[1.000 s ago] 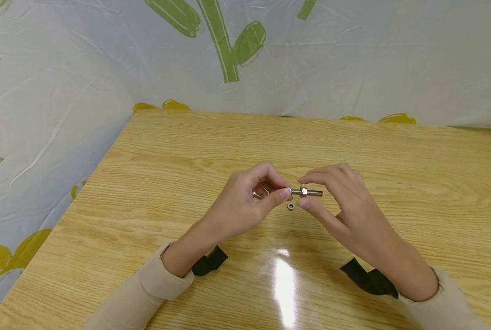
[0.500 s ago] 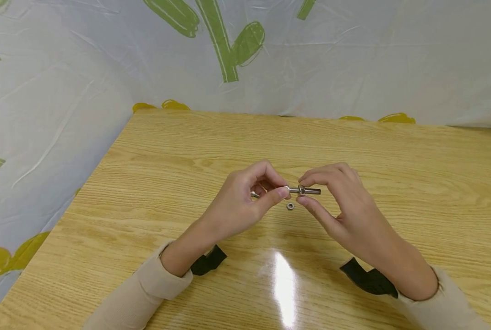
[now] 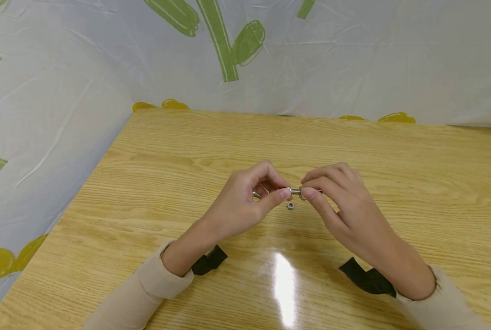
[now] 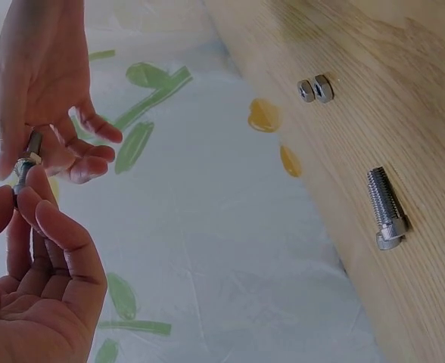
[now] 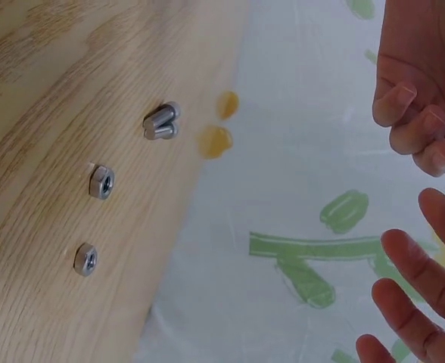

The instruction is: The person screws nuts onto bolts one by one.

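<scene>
My left hand (image 3: 245,197) pinches the head end of a metal bolt (image 3: 296,191) between thumb and index finger. The bolt lies roughly level, its shank pointing right. A hex nut (image 4: 27,161) sits partway along the threads. My right hand (image 3: 348,206) has its thumb and index finger on that nut, covering most of it in the head view. In the left wrist view the bolt's threaded tip (image 4: 34,141) shows beyond the nut. The right hand's other fingers are spread loosely.
Two loose nuts, a larger one (image 5: 101,181) and a smaller one (image 5: 85,259), rest on the wooden table (image 3: 188,151). Two more bolts (image 4: 387,212) lie close together there, mostly hidden behind my left hand in the head view. A patterned sheet (image 3: 311,68) hangs behind the table.
My right thumb has moved up over the nut, and the fingers have closed from standing apart around it. They now cover most of the threaded end. My left hand has stayed nearly still.
</scene>
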The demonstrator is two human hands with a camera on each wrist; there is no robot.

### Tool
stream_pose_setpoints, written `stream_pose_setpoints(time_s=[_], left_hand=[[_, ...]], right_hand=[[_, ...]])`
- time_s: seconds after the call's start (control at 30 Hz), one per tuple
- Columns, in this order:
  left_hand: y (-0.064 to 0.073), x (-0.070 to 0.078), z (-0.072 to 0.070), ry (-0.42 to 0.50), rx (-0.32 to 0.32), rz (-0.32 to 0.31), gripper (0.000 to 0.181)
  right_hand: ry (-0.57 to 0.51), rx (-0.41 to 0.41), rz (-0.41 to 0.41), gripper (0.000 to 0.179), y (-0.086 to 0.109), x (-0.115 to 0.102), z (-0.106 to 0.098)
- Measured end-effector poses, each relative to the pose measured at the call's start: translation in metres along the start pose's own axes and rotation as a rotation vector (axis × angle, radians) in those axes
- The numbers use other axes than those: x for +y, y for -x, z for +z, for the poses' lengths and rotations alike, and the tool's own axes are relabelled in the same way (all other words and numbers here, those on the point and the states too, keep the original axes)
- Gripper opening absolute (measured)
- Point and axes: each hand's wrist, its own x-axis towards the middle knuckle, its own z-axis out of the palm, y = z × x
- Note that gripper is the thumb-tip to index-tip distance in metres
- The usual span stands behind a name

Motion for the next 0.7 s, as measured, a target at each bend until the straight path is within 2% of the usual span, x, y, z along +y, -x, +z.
stream_pose_setpoints(time_s=[0.07, 0.17, 0.23, 0.43, 0.7], left_hand=[[-0.0001, -0.0001, 0.0001, -0.004, 0.000, -0.002, 0.004], [-0.0003, -0.0003, 0.0000, -0.011, 0.003, -0.004, 0.004], [-0.0002, -0.0002, -0.0002, -0.013, 0.004, -0.002, 0.004], [0.0004, 0.0001, -0.0006, -0.003, 0.004, -0.006, 0.004], [0.0001, -0.0006, -0.0006, -0.005, 0.005, -0.002, 0.004]], right_hand=[[0.000, 0.002, 0.002, 0.030, 0.0003, 0.0005, -0.0006], [0.000, -0.012, 0.005, 0.041, 0.0000, -0.0002, -0.0017], [0.003, 0.004, -0.025, 0.048, -0.0011, -0.0009, -0.0014], [-0.004, 0.059, -0.124, 0.040, -0.0046, -0.0026, 0.0012], [-0.020, 0.054, -0.105, 0.042, -0.0032, -0.0030, 0.0011]])
